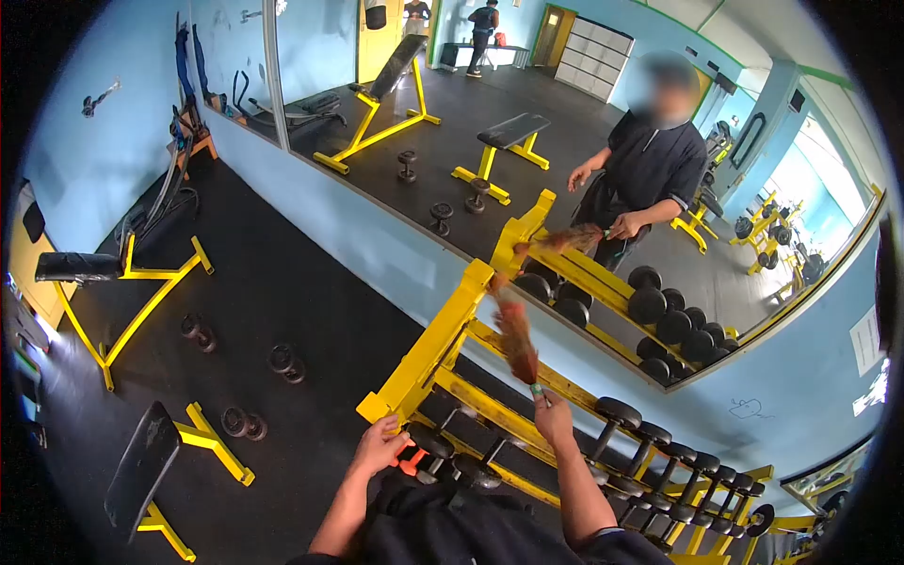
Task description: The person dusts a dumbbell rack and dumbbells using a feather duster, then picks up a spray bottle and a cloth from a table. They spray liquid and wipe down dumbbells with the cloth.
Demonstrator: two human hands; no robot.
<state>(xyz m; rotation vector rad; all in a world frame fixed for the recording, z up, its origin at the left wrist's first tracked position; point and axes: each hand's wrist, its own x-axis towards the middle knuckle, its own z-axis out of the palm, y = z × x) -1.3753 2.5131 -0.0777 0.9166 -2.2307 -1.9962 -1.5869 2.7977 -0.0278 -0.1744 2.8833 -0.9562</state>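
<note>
In the head view, the only one here, holds a feather duster (514,339) in the right hand (554,421), with the fingers closed around its handle (537,388). Points the reddish-brown feathers up and forward, toward the upper end of the yellow rack (428,343), before the mirror (537,179). Cannot tell if touching the metal with the tip or only near it. Places the left hand (377,446) at the lower end of the same yellow beam, just beside something orange (411,461); cannot tell if gripping the edge or only resting there.

Judging by the look, expect little weight, with soft, bending feathers and a stiffer handle. Probably not slippery in a dry hand. Best to take hold at the handle, close to the green part, and not to squeeze the feathers, perhaps easy to bend or break. Be careful also near the dumbbells (678,450), surely hard and heavy, with gaps probably able to catch a feather.
</note>
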